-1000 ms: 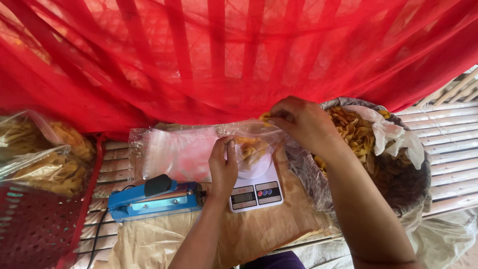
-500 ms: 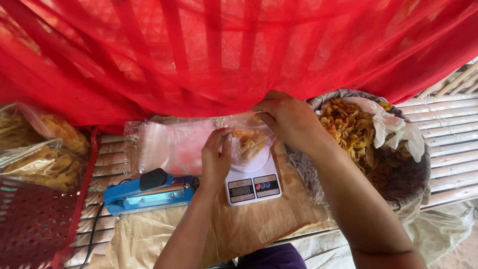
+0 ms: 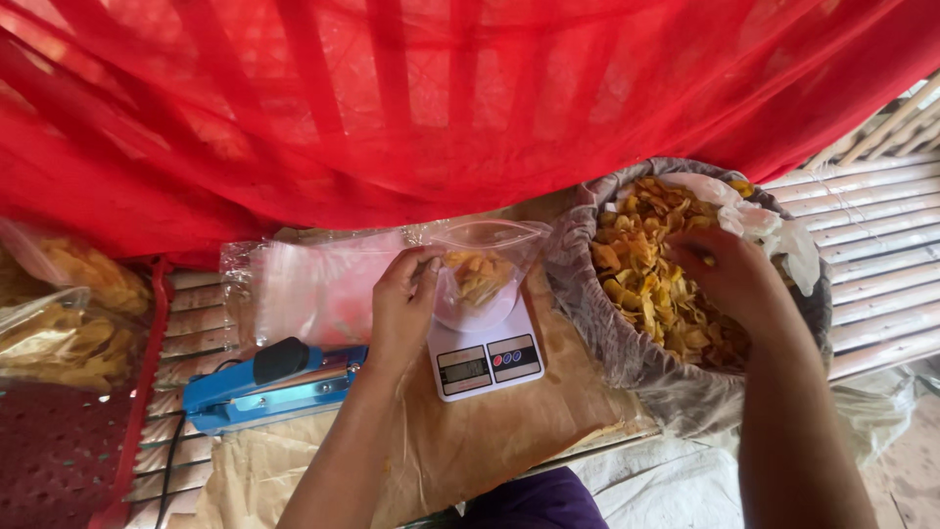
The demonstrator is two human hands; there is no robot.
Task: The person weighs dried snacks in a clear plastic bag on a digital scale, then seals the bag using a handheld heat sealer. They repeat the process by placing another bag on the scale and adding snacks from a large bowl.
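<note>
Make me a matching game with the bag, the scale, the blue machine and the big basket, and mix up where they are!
Things:
1. small clear bag
2. white scale
3. blue sealer
4. big basket

Places:
A. right hand reaches into its chips
B. left of the scale
C. left hand holds it open
D. under the bag

Pairs: 1-C, 2-D, 3-B, 4-A
</note>
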